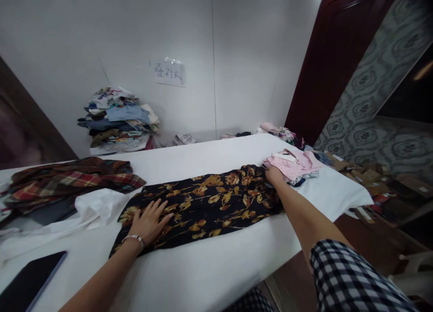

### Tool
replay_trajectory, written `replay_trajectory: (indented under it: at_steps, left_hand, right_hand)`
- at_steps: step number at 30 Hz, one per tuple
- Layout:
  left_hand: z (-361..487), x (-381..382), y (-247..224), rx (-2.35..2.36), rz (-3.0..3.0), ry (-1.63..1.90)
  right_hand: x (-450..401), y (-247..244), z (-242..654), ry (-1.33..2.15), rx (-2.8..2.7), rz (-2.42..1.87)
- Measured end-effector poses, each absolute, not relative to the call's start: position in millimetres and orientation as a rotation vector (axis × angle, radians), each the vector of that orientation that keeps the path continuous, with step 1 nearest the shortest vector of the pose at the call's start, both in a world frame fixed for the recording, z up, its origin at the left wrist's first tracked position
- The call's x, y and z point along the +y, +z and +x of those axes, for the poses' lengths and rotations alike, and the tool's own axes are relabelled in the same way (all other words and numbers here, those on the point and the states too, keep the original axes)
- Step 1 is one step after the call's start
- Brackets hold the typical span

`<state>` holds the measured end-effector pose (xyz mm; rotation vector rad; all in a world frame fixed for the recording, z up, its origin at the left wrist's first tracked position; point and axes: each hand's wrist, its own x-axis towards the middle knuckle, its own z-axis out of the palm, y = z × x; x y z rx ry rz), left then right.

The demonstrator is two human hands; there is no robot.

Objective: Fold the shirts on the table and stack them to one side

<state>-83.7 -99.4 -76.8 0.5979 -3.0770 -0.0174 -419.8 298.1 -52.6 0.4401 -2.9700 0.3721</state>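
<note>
A black shirt with a gold and brown flower print (209, 201) lies lengthwise on the white table, folded into a long strip. My left hand (149, 222), with a bracelet at the wrist, rests flat on its left end, fingers spread. At the far right end, where the cloth is bunched, my right hand (274, 176) has its fingers closed on the shirt's edge; the fingertips are partly hidden. Just beyond that hand lies a small pile of folded clothes with a pink dotted shirt (292, 164) on top.
Left of the black shirt are a crumpled plaid garment (67, 181) and white cloth (99, 206). A dark phone or tablet (32, 280) lies at the near left. A tall clothes stack (118, 120) stands by the wall. Cardboard boxes (375, 181) fill the floor at right.
</note>
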Motion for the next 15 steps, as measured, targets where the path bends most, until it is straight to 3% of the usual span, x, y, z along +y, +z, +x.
replay_trajectory:
  at_steps: [8,15]
  left_hand:
    - [-84,-105,-84,-3.077,0.599,0.012]
    - [-83,-103,-78,-3.082,0.527,-0.037]
  right_hand:
    - [308,-58,-414,0.35,-3.035,0.265]
    - [285,-30,-405,0.277,-2.942,0.481]
